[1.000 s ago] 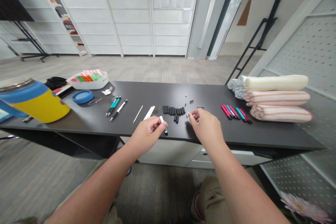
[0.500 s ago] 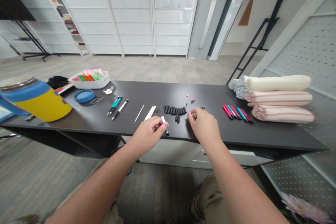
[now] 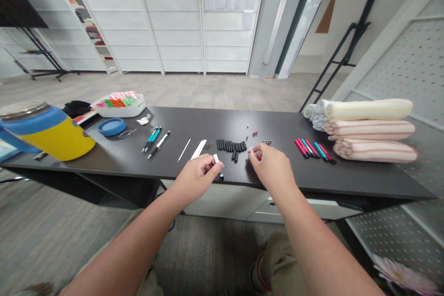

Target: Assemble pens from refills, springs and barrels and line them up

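My left hand (image 3: 194, 176) is closed around a white pen barrel (image 3: 218, 166) with a black lower end, held tilted over the front edge of the desk. My right hand (image 3: 272, 162) is pinched low over the desktop; a tiny pale piece shows at its fingertips, too small to name. Between the hands lie several black pen grips (image 3: 230, 146) in a row, a few below it. White sticks (image 3: 199, 149) and small springs (image 3: 208, 145) lie beyond my left hand. Small metal parts (image 3: 267, 141) and tiny red pieces (image 3: 255, 133) are just past my right hand.
Red and teal pen barrels (image 3: 314, 149) lie to the right, beside rolled cloths (image 3: 374, 129). On the left are assembled pens (image 3: 158, 144), a blue lid (image 3: 111, 126), a white tray (image 3: 120, 111) of colourful packets and a big yellow-blue mug (image 3: 52, 134).
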### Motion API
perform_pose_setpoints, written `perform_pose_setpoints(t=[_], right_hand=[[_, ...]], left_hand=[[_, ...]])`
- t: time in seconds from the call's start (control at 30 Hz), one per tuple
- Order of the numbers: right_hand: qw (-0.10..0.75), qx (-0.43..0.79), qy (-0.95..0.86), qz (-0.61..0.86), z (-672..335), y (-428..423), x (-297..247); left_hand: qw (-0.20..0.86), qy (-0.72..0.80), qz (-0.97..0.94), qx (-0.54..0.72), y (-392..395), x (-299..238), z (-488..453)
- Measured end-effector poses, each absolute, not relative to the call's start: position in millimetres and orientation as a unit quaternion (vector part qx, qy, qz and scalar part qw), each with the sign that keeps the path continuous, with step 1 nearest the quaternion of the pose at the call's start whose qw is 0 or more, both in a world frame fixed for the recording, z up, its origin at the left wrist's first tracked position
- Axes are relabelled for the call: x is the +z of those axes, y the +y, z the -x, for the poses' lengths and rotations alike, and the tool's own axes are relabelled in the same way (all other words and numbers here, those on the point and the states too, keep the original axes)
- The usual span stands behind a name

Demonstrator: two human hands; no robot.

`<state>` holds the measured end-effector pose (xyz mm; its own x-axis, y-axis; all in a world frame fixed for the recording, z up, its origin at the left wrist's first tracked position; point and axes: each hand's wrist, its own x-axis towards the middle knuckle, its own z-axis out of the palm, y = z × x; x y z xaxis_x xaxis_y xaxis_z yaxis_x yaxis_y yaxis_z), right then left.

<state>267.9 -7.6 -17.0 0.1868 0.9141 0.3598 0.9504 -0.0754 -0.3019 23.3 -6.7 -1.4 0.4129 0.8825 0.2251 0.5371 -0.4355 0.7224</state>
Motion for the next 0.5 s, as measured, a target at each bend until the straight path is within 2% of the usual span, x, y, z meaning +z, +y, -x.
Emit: perform_pose_setpoints(t=[0.5], right_hand=[[0.249, -0.040, -0.661, 0.707, -275.8, -4.5, -16.9]], left_hand=[[0.289, 0.450, -0.792, 0.294, -7.0, -2.6, -23.8]])
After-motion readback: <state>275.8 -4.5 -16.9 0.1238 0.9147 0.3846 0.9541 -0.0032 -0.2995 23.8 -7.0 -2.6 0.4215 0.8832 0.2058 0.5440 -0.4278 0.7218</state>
